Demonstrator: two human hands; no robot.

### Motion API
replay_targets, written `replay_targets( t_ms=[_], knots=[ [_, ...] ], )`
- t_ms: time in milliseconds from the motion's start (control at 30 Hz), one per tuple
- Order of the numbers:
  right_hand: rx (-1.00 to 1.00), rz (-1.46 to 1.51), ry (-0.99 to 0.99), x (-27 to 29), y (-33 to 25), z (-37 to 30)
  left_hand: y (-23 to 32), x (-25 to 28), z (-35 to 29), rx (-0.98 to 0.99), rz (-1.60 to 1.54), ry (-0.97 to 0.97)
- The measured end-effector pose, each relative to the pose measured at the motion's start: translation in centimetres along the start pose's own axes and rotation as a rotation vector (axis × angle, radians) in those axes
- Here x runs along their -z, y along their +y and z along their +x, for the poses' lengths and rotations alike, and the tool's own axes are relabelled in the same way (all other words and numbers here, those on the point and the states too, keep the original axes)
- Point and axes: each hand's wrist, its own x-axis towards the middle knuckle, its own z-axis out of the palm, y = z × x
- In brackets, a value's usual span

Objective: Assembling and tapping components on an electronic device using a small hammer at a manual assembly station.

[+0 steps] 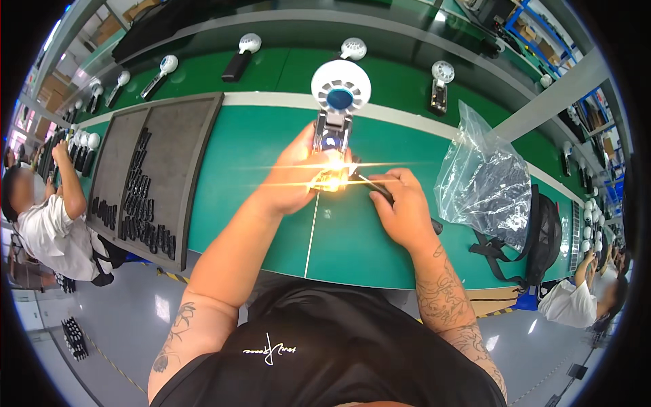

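The left hand point(290, 175) had its fingers closed round the handle of a white-headed device point(332, 121), which stood above the middle of the green surface point(237, 156), head toward the far edge. This grip apparently steadied the handle and presented its lower end to the other hand. The right hand point(405, 207) had its fingers closed on a slim dark tool point(381, 190), shaft angled toward that end, presumably for fine control; glare hid whether the tip touched.

The grey tray point(178, 136) lay along the surface's left part, its dark parts point(139, 186) in rough rows, probably for easy picking. The clear bag point(485, 176) and black backpack point(546, 234) lay toward the right edge, apart from the hands. Similar devices point(237, 66) lined the strip beyond the far edge, seemingly within reach.
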Motion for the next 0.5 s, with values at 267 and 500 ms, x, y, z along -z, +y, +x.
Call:
replay_targets(
  t_ms=[267,500],
  knots=[
    [-0.109,0.028,-0.092,0.5,-0.9,0.1,-0.6,1.1,-0.9,-0.001,-0.061,0.103],
    [-0.091,0.015,-0.095,0.5,-0.8,0.3,-0.3,0.5,-0.9,0.092,-0.122,0.127]
  ],
)
